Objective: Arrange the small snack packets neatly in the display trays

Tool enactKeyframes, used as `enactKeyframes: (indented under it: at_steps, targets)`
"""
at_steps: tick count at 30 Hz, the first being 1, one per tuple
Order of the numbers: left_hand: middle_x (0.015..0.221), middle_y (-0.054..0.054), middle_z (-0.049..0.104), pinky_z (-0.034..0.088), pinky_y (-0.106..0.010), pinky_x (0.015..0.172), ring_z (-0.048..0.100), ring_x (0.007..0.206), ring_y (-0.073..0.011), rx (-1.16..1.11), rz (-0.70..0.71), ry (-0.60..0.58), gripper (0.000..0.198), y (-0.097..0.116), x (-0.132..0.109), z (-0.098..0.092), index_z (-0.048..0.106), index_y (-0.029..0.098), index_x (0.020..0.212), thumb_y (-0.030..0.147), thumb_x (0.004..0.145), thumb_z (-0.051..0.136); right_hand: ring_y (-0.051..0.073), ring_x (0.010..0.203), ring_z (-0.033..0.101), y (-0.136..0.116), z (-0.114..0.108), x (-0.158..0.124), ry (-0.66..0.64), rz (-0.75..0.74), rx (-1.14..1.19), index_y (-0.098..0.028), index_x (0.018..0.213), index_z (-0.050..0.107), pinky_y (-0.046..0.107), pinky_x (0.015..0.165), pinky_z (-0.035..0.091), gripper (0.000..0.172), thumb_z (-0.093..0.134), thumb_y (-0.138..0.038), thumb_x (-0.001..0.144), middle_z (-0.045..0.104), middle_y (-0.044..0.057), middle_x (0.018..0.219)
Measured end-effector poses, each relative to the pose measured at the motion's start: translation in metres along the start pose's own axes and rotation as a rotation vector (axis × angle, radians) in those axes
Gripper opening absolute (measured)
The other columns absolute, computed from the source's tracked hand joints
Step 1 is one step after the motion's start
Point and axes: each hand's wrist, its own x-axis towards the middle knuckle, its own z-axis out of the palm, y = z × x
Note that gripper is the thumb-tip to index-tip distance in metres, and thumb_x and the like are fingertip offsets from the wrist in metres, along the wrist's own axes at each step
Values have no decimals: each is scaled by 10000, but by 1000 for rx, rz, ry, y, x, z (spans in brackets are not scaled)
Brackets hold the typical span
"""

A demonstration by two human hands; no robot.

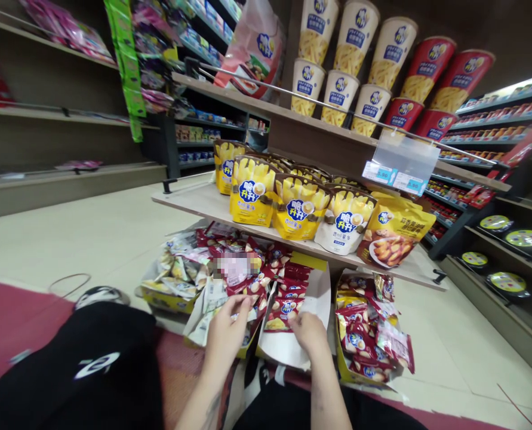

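Note:
My right hand (313, 333) reaches into a white-lined box (288, 351) and pinches the right edge of a small dark red snack packet (283, 315). More red packets (295, 278) lie in an overlapping row behind it. My left hand (230, 322) is beside that box, over a heaped box of loose red and pale snack packets (212, 301). Its fingers are loosely curled, thumb apart, and nothing shows between them. To the right, another yellow-edged box (344, 365) holds a jumble of red packets (359, 334).
Just above the boxes juts a wooden shelf (194, 206) with yellow snack pouches (253, 194). A higher shelf holds chip cups (308, 86) and a hanging price holder (400, 164). At left is a box of pale packets (176, 275). My knee (108, 358) is close by.

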Motion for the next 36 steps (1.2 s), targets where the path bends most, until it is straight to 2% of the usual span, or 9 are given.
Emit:
enactKeyframes:
  at_steps: [6,9,12,17,23,27,30,34,36]
  targets:
    - [920,-90,737,510,-353,775,674,896,-280,24,-25,7,388,5,-1,-4,661,196,882,545,776,530,196,1253,475,-80,-16,44,268,-399,189,-284,1105,682,330,1043,365,239,565,-343,905,571,50,1311]
    - [898,-83,731,504,-360,801,673,877,-276,30,-4,20,382,3,1,-6,662,197,872,542,779,527,254,1384,306,-116,-3,61,206,-619,160,-245,1005,727,421,1130,264,189,627,-312,859,454,61,1443]
    - [884,-74,729,507,-350,802,677,860,-267,31,11,46,370,-2,4,-10,668,201,864,537,780,539,253,1381,315,-131,7,71,180,-644,116,-184,1177,652,434,1139,266,340,593,-188,842,435,102,1465]
    - [907,-76,726,499,-366,836,670,903,-282,8,-18,78,396,-5,8,-15,675,203,884,558,764,547,208,1339,411,-119,3,62,368,-621,399,-147,1275,574,359,1141,297,456,557,-137,820,493,121,1421]
    - [992,-127,711,532,-373,765,663,936,-297,-227,-150,25,563,9,2,-5,663,169,930,677,704,573,234,1181,568,-84,2,-1,624,-583,632,-209,1056,704,419,1044,419,222,586,-259,875,656,104,1229]
    - [1003,-135,713,539,-322,632,694,828,-261,-511,-318,-212,700,22,-11,9,635,134,1048,720,666,614,229,1116,607,-55,12,-42,590,-831,493,-287,904,728,455,942,485,297,469,-143,929,733,29,1075]
    - [822,-93,722,516,-294,591,679,709,-232,-469,-338,-203,574,27,-18,16,650,124,854,616,578,757,221,1163,575,-35,18,-66,557,-938,389,-319,885,715,450,943,482,334,488,-74,900,714,-2,1137]
    - [719,-61,706,531,-321,621,671,674,-230,-563,-389,-132,538,33,-23,23,636,130,769,587,534,795,260,1169,557,-19,34,-88,726,-606,726,-260,932,674,456,960,474,145,566,-179,879,664,87,1166]
    - [770,-72,723,549,-352,676,690,731,-251,-614,-408,-156,559,37,-26,25,651,129,839,567,528,806,244,990,631,-18,43,-90,617,-346,1044,-223,977,640,385,801,551,148,584,-327,887,667,111,1048]
